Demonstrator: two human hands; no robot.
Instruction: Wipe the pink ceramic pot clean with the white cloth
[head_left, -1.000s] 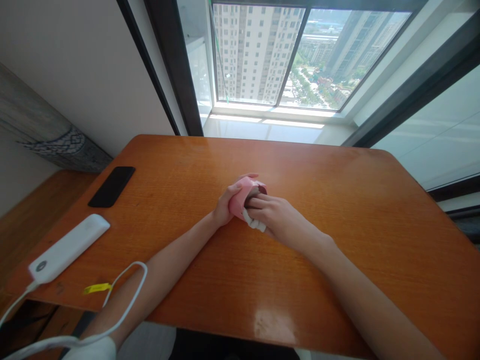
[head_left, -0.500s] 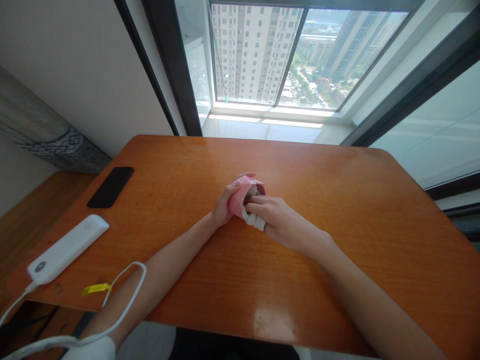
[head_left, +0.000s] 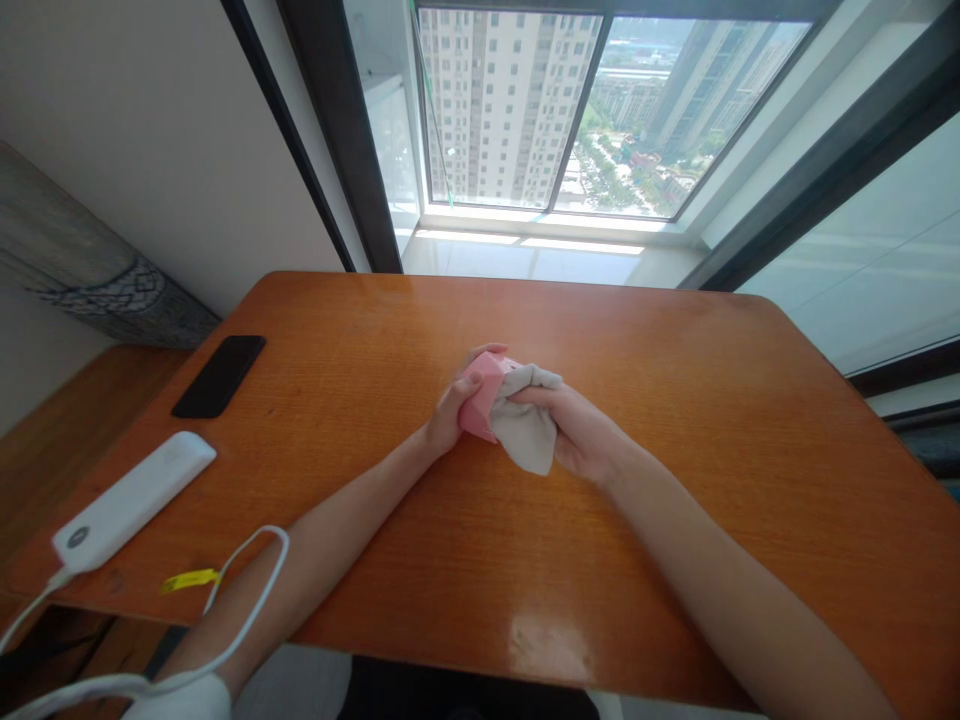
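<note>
My left hand (head_left: 451,408) is wrapped round a pink cup-like container (head_left: 480,402), which lies tipped with its mouth toward the right. A greyish-white cloth (head_left: 529,430) hangs out of that mouth, its lower part drooping above the table. Pinched at the cloth's right side is my right hand (head_left: 581,425), thumb on top, just outside the container. The container's inside is hidden behind the cloth.
The wooden table (head_left: 360,330) reaches to a window at the back. On its left side lie a black phone (head_left: 219,376) and a white power bank (head_left: 135,500) with a white cable (head_left: 279,570) looping over my left forearm. A yellow tag (head_left: 189,580) hangs on the cable.
My right hand has come out of the pink container's mouth, moving right and drawing the cloth with it. More cloth shows now. My left hand keeps its hold nearly unmoved.
</note>
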